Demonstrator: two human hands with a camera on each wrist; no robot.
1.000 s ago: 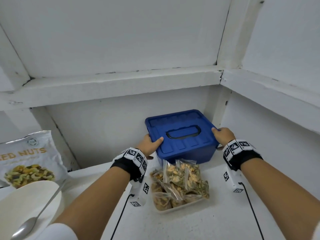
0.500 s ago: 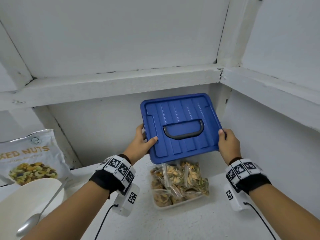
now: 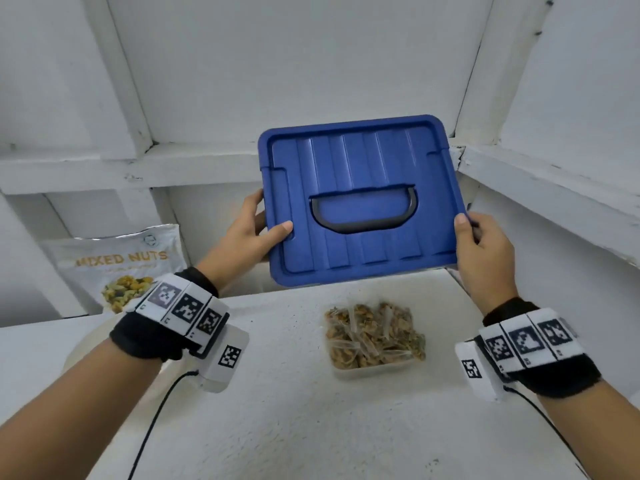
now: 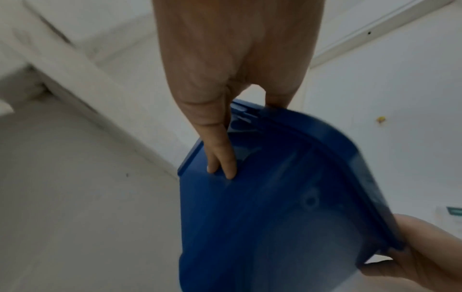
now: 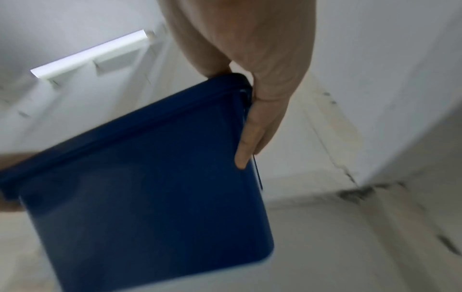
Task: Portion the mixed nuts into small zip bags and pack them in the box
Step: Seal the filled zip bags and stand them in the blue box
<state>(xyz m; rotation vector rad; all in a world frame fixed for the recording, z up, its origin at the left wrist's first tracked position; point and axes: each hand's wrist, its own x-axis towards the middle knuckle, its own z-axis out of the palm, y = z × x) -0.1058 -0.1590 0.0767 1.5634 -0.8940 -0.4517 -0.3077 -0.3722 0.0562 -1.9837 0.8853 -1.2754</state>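
Observation:
A blue lidded box (image 3: 360,202) with a dark handle is held in the air above the white counter (image 3: 294,410), its lid tilted toward me. My left hand (image 3: 268,221) grips its left edge, thumb on the lid and fingers underneath. My right hand (image 3: 467,226) grips the right edge the same way. The left wrist view shows my left fingers (image 4: 220,156) on the box's (image 4: 275,207) underside, and the right wrist view shows my right fingers (image 5: 250,134) along the box's (image 5: 150,187) side. Below the box, several filled zip bags (image 3: 374,334) lie in a clear tray (image 3: 367,370).
A "Mixed Nuts" pouch (image 3: 121,268) leans on the back wall at left. A white bowl (image 3: 79,351) sits partly hidden behind my left wrist. White ledges and walls close in behind and to the right of the counter.
The box has been lifted off the counter behind the tray, raised and tipped so its lid faces me. Both hands kept their grip on its sides throughout.

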